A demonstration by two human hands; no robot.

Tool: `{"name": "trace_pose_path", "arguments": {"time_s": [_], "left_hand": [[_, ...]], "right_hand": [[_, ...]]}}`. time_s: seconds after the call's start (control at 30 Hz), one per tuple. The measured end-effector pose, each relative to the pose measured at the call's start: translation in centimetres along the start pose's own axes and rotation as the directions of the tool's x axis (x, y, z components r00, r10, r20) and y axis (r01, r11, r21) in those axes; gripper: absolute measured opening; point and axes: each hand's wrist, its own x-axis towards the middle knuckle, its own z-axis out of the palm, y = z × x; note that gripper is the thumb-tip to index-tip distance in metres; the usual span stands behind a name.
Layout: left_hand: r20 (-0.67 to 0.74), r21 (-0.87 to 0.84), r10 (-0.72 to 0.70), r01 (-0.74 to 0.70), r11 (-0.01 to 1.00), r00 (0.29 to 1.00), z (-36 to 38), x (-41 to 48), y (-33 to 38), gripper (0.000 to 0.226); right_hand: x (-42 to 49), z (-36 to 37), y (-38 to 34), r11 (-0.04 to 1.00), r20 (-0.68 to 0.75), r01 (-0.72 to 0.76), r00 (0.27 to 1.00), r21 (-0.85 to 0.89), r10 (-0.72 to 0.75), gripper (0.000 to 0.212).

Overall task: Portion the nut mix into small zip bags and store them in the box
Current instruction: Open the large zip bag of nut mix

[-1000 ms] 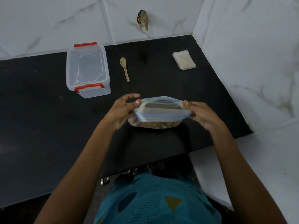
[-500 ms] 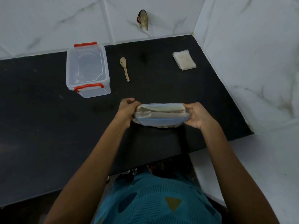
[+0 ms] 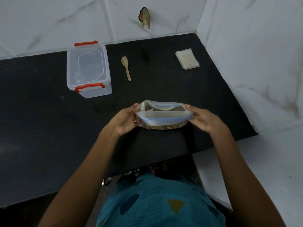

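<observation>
On the black counter (image 3: 41,128) cornered by white marble walls (image 3: 254,46), both hands (image 3: 124,119) (image 3: 203,119) grip the nut bag (image 3: 162,115).

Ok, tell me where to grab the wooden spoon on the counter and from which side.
Take the wooden spoon by the lower part of its slim handle, the end nearest the person, coming from above with the fingers across its width. It lies flat on the black counter, bowl toward the wall, with bare counter on both sides, so a pinch there probably clears the clear box.
</observation>
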Motion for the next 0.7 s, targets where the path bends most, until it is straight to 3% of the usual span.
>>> {"name": "trace_pose_path", "arguments": {"time_s": [0.1, 0.2, 0.3, 0.37, 0.5, 0.6, 0.7], "left_hand": [[-0.094, 0.128, 0.029, -0.017, 0.992, 0.995, 0.8, -0.6, 0.0, 0.023], [-0.198, 0.281, 0.101, -0.043, 0.959, 0.975, 0.7, -0.4, 0.0, 0.036], [-0.249, 0.464, 0.073, 0.053, 0.884, 0.966, 0.7, -0.6, -0.1, 0.026], [-0.275, 0.596, 0.051, 0.128, 0.792, 0.96, 1.0, -1.0, 0.1, 0.023], [-0.267, 0.634, 0.019, 0.16, 0.757, 0.964, 1.3, -1.2, 0.6, 0.026], [-0.238, 0.543, -0.044, 0.17, 0.822, 0.97, 1.5, -1.5, 0.9, 0.015], [-0.199, 0.489, -0.076, 0.166, 0.856, 0.977, 1.2, -1.7, 1.0, 0.013]], "right_hand": [[-0.7, -0.1, -0.3, 0.998, -0.037, 0.031, 0.999, -0.061, -0.034, 0.01], [-1.4, 0.2, -0.5, 0.963, -0.077, 0.064, 0.993, -0.261, -0.087, 0.013], [-2.1, 0.5, -0.5, 0.786, -0.206, -0.021, 0.969, -0.618, -0.137, 0.02], [-2.3, 0.8, -0.5, 0.671, -0.261, -0.062, 0.944, -0.739, -0.201, 0.032], [-2.3, 1.5, 0.2, 0.664, -0.266, -0.031, 0.929, -0.747, -0.257, 0.045], [-2.1, 1.9, 0.4, 0.746, -0.287, -0.016, 0.928, -0.666, -0.237, 0.032], [-2.1, 1.9, -0.1, 0.866, -0.241, -0.03, 0.965, -0.5, -0.106, 0.017]]}}
